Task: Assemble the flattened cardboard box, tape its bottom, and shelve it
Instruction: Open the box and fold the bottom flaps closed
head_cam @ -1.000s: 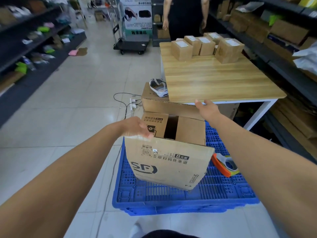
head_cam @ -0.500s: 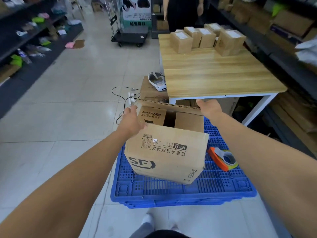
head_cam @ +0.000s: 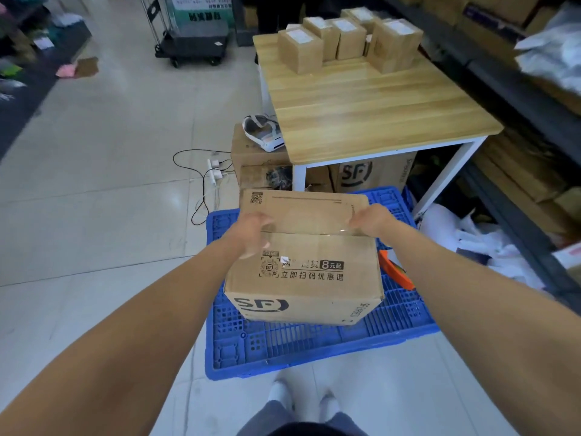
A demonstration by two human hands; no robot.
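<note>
A brown SF cardboard box (head_cam: pixel 303 278) stands on the blue plastic pallet (head_cam: pixel 314 344) in front of me. Its two long top flaps are folded down and meet in a seam across the top. My left hand (head_cam: pixel 251 229) presses on the left end of that seam. My right hand (head_cam: pixel 372 219) presses on the right end. An orange tape dispenser (head_cam: pixel 396 269) lies on the pallet just right of the box, mostly hidden by my right forearm.
A wooden table (head_cam: pixel 371 108) with several small sealed boxes (head_cam: pixel 339 39) stands beyond the pallet, larger cartons (head_cam: pixel 374 174) under it. Dark shelves (head_cam: pixel 515 99) run along the right. A power strip with cables (head_cam: pixel 213 171) lies on the tiled floor at left, a black cart (head_cam: pixel 191 42) farther back.
The far long flap was standing up with the box interior open; it has come down onto the top. Both hands moved to the seam. The view tilted down and closer.
</note>
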